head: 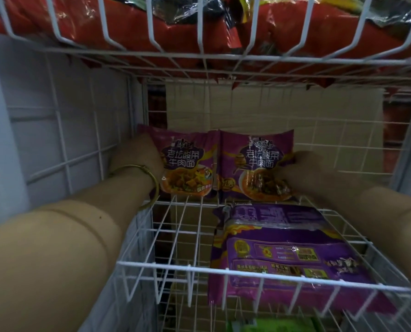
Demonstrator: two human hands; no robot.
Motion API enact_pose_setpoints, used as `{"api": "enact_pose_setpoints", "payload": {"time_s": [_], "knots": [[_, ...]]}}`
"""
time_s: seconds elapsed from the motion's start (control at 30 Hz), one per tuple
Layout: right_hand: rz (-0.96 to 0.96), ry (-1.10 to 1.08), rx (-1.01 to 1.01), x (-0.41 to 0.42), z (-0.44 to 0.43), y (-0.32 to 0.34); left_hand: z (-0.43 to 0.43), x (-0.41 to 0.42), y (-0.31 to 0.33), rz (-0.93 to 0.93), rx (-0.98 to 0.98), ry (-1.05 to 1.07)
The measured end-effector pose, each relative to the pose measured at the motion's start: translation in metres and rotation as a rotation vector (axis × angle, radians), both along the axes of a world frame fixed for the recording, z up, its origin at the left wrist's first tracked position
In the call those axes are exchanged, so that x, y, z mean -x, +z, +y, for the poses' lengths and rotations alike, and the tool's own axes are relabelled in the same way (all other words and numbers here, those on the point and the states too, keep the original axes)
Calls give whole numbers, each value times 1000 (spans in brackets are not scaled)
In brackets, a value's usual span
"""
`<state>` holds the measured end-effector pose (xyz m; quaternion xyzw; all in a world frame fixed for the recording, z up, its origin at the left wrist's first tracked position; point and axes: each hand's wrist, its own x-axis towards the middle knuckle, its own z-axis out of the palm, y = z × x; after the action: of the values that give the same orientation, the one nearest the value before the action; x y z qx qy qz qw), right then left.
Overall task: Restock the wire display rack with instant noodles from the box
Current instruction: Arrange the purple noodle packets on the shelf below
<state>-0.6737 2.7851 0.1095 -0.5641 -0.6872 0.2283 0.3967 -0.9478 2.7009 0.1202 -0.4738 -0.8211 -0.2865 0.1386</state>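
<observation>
Two purple instant noodle packs stand upright at the back of the white wire shelf (166, 238). My left hand (141, 155) holds the outer edge of the left pack (187, 164); a gold bangle sits on that wrist. My right hand (305, 168) grips the right edge of the right pack (254, 164), its fingers curled onto the pack's face. A purple multi-pack of noodles (288, 255) lies flat on the shelf in front, on the right side.
The wire shelf above (199, 56) is full of red and orange noodle packs. Cardboard (319, 116) shows behind the rack's back grid. The rack's left wire wall (63, 144) is close to my left forearm. A green pack (271, 325) shows on the shelf below.
</observation>
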Motion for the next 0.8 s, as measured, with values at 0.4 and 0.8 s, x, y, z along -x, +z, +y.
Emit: {"api": "enact_pose_setpoints", "payload": {"time_s": [0.4,0.8], "knots": [[-8,21,-15,2,-10,2,-6,-1,-11,19,95,-160],[-9,7,-10,3,-11,2,-4,-36,-23,230,433,-538]]}}
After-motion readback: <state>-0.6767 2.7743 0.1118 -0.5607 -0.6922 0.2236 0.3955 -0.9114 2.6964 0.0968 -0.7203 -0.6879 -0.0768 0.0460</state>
